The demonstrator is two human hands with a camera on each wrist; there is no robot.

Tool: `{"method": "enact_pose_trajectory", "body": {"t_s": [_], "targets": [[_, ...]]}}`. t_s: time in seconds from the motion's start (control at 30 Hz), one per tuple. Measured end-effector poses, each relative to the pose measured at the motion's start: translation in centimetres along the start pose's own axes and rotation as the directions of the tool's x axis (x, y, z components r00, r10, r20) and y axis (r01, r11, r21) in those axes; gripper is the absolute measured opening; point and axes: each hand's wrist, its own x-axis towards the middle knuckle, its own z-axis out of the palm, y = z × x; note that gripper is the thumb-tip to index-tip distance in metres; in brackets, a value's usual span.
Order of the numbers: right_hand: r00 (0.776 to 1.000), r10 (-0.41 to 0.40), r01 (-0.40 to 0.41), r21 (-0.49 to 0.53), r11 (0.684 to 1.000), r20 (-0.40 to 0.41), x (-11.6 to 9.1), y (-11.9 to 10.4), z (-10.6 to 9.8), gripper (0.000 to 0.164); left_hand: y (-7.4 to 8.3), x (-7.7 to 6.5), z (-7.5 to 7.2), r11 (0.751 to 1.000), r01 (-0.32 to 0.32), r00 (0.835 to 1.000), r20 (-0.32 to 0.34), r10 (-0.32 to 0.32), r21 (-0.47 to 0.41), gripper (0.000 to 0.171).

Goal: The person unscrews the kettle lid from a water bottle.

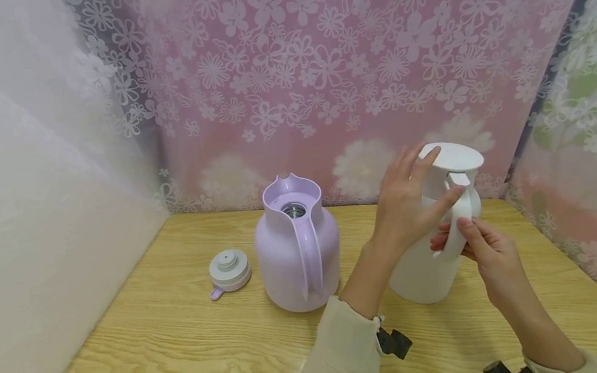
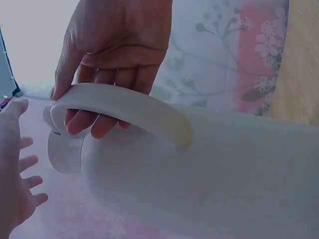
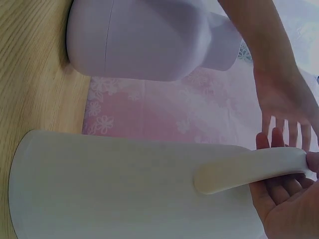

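A white thermos jug stands at the right of the table, its oval lid on top. My right hand holds the jug's curved handle, with fingers passed through the loop and the thumb on its outer side. Beside the lid and neck is my left hand, its fingers straight and spread and its thumb reaching toward the top of the handle. Whether the left hand touches the jug I cannot tell. In the right wrist view, the white jug's body lies across the lower part.
Left of the white jug stands a lilac thermos jug with its mouth uncovered. A grey stopper with a lilac tab lies on the wooden table farther left. Floral curtain closes off the back, and sheets hang at both sides.
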Motion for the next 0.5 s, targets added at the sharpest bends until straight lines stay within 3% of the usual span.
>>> {"method": "enact_pose_trajectory", "body": {"t_s": [0.1,0.27,0.37,0.5], "targets": [[1.0,-0.001,0.001,0.001,1.0,0.01,0.2,0.2,-0.3,0.029,-0.3,1.6,0.5,0.988,-0.068,0.99,0.133,0.049,0.138,0.064],[1.0,0.0,0.0,-0.017,1.0,0.016,0.6,0.6,-0.7,0.029,-0.8,3.6,1.4,0.955,-0.173,0.946,0.312,0.092,0.241,0.06],[1.0,-0.005,0.006,-0.023,1.0,0.02,0.7,0.9,-0.9,0.03,-1.3,4.2,2.0,0.941,-0.231,0.928,0.348,0.135,0.249,0.057],[1.0,-0.009,0.009,-0.014,1.0,0.025,0.9,1.0,-1.0,0.03,-1.9,4.5,2.6,0.941,-0.272,0.919,0.344,0.193,0.201,0.052]]}}
